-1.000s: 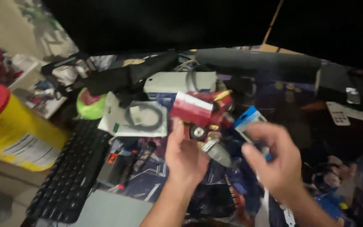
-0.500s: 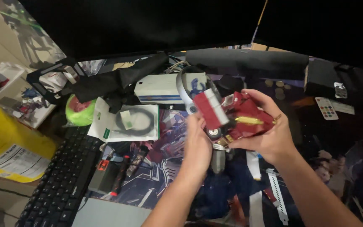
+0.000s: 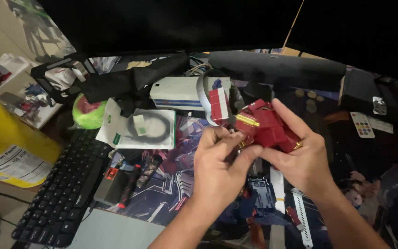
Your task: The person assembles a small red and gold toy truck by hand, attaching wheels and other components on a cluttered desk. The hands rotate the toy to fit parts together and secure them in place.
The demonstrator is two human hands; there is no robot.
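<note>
Your left hand (image 3: 219, 163) has closed in on the red toy robot (image 3: 259, 127); both hands grasp it, right hand (image 3: 300, 159) cupping its right side, above the surface (image 3: 171, 184), right of the keyboard (image 3: 63, 193).

Keyboard (image 3: 65, 189) and packaged cable (image 3: 139, 129) crowd left.

Toy's (image 3: 266, 127) underside behind both hands

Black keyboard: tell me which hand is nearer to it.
Left. The left hand is just right of the black keyboard; the right hand lies farther right, beyond the left, both gripping the red toy.
</note>
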